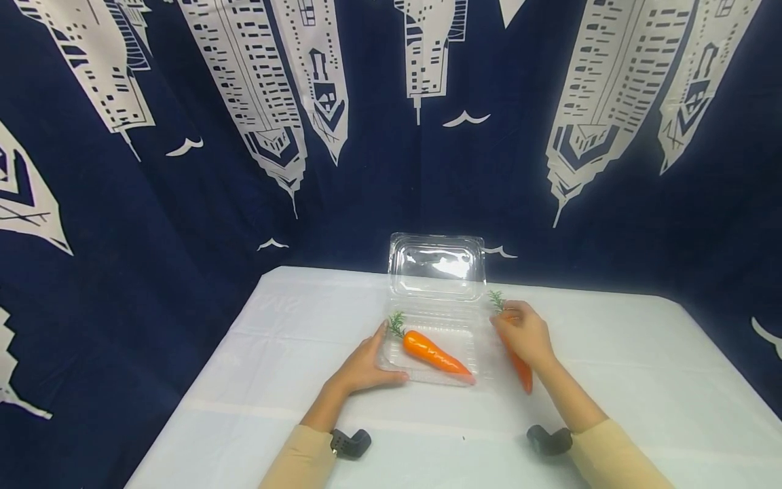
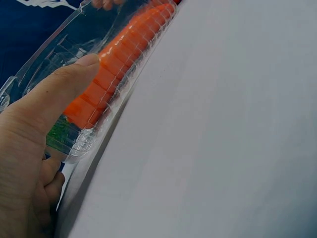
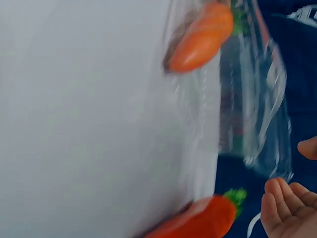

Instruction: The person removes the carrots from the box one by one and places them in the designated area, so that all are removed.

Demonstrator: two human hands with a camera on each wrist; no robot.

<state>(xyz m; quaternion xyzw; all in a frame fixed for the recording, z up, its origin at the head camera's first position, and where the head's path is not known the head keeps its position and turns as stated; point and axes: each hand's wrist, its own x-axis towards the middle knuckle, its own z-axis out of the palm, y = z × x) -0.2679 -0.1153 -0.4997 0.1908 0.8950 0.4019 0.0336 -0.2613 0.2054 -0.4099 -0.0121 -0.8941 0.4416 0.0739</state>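
Observation:
A clear plastic clamshell container (image 1: 436, 266) stands with its lid raised at the back. In its base lies an orange carrot (image 1: 430, 350) with a green top, its tip at the front right edge. My left hand (image 1: 366, 363) holds the front left corner, thumb (image 2: 74, 79) along the front wall and fingers round the left side. A second carrot (image 1: 519, 367) lies on the table to the right of the container. My right hand (image 1: 525, 333) is over its leafy end; in the right wrist view thumb and fingers are apart, with no carrot (image 3: 198, 220) between them.
A white cover lies over the table (image 1: 611, 339). Behind it hangs a dark blue cloth (image 1: 379, 183) printed with white buildings. A dark device (image 1: 351, 445) sits at the left wrist, and another dark device (image 1: 548, 440) at the right.

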